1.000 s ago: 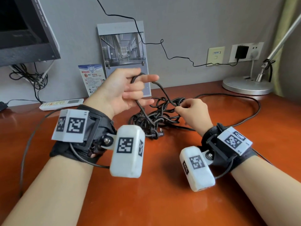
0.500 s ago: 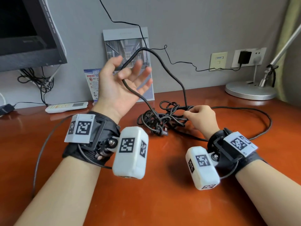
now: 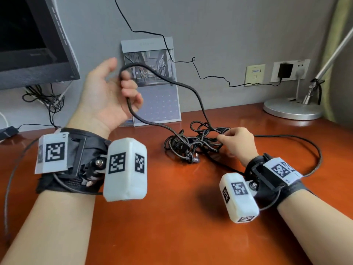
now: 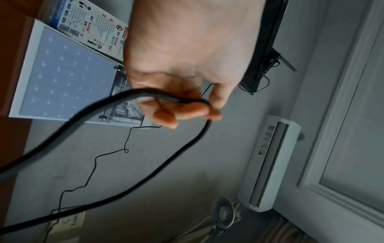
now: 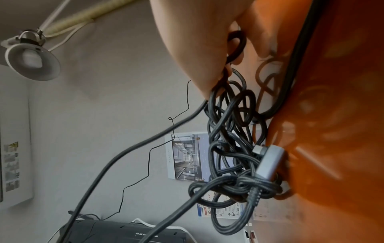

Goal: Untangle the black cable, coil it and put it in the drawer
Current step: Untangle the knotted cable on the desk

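The black cable (image 3: 193,144) lies in a knotted heap on the orange-brown desk (image 3: 172,217), its grey plug (image 3: 196,160) at the front of the heap. A long loop of it rises to my left hand (image 3: 122,90), raised palm up above the desk, whose curled fingers hook the loop (image 4: 162,98). My right hand (image 3: 229,137) rests on the desk at the heap's right side and pinches strands of the tangle (image 5: 234,47). Another run of cable (image 3: 305,142) curves round behind my right wrist. No drawer is in view.
A calendar card (image 3: 156,100) leans on the wall behind the heap. A monitor (image 3: 32,44) with loose wires stands at the back left, a lamp base (image 3: 292,109) at the back right. A thin wire (image 3: 210,77) runs along the wall to a charger (image 3: 284,70).
My left hand has risen from the heap, pulling a loop of cable up, and its fingers have curled round it again. My right hand stays on the tangle.
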{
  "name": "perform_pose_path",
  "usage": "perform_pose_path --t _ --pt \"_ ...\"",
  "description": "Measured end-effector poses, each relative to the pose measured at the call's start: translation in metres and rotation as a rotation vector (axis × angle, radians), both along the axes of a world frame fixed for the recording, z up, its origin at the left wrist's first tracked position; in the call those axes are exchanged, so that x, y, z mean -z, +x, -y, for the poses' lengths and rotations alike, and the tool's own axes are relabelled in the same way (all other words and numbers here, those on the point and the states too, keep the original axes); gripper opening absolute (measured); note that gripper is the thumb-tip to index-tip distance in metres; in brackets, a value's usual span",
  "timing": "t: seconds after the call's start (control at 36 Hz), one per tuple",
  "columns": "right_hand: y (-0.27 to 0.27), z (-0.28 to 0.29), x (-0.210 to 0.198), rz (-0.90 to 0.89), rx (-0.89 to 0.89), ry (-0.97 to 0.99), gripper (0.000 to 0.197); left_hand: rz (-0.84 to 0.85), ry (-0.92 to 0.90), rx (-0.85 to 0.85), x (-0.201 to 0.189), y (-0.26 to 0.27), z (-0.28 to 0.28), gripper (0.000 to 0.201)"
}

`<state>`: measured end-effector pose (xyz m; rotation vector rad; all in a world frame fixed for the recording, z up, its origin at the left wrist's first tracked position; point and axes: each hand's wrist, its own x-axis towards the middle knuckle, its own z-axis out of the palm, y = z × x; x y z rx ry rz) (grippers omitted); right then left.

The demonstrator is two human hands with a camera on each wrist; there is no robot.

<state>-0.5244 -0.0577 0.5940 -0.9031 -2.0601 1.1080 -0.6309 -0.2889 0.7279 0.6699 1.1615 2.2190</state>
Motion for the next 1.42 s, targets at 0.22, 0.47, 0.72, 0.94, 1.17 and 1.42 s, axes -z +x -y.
perform_pose_path --t 0.22,0.47,0.72,0.94,1.17,1.42 --pt "0.001 -0.002 0.001 0.004 0.003 -0.009 0.014 -0.182 -0.145 0.148 -0.007 -0.006 0.02 0.025" --pt "0.003 -0.011 0.003 0.022 0.037 -0.025 0.017 0.03 -0.026 0.523 0.009 -0.035 0.039 0.054" --pt "0.003 -0.019 0.003 0.04 0.058 -0.032 0.015 -0.109 -0.062 0.311 -0.007 -0.02 0.037 0.025" --pt "0.0 -0.023 0.004 0.051 0.072 -0.044 0.014 -0.107 0.018 0.1 -0.014 -0.017 0.04 0.014" --pt "0.003 -0.021 0.003 0.048 0.086 -0.055 0.022 -0.074 0.082 -0.024 -0.011 -0.018 0.037 0.014" --pt "0.007 -0.014 -0.001 0.022 0.124 -0.086 0.022 0.016 0.096 -0.53 -0.008 -0.031 0.04 0.028"
